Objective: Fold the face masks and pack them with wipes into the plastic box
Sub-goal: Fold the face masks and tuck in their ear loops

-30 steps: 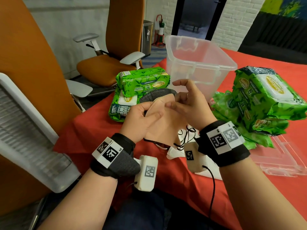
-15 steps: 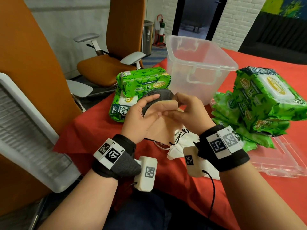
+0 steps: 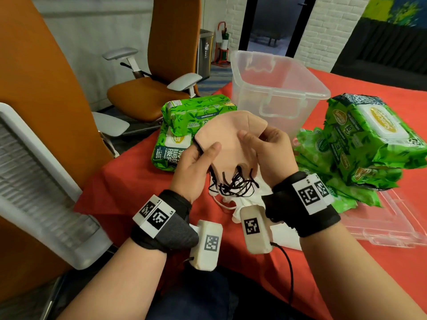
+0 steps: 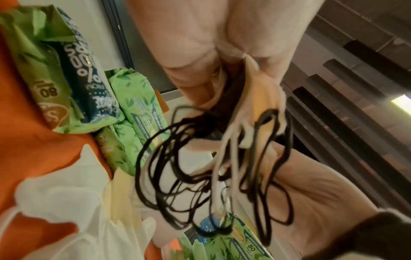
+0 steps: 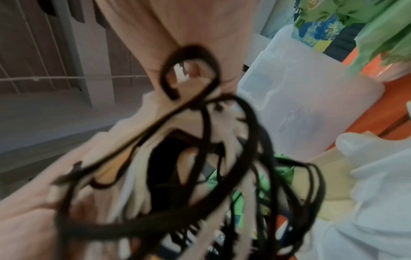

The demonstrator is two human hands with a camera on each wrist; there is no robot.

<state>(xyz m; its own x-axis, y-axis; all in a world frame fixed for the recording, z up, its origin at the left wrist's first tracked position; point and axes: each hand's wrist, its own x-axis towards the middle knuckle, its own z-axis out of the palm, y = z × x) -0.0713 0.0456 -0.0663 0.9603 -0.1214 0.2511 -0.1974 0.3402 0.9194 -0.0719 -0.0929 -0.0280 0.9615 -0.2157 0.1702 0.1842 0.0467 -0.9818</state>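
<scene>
Both hands hold a small stack of folded face masks [image 3: 228, 137] above the red table; the top one is beige, a dark one shows beneath. My left hand [image 3: 196, 162] grips the stack's left edge, thumb on top. On the right side my right hand [image 3: 265, 148] pinches it. Black ear loops [image 3: 233, 183] dangle in a tangle below, also blurred close in the left wrist view [image 4: 200, 167] and right wrist view [image 5: 200, 158]. The clear plastic box [image 3: 277, 88] stands open just behind. White masks [image 3: 235, 204] lie under the hands.
Green wipe packs [image 3: 191, 125] are stacked left of the box, and a larger pile [image 3: 360, 144] sits on the right. The clear box lid [image 3: 388, 222] lies at the right front. Orange chairs [image 3: 147, 93] stand off the table's left edge.
The mask stack was lifted and turned upright, beige face toward me. The ear loops now hang free below. Both hands shifted their grip to the stack's sides.
</scene>
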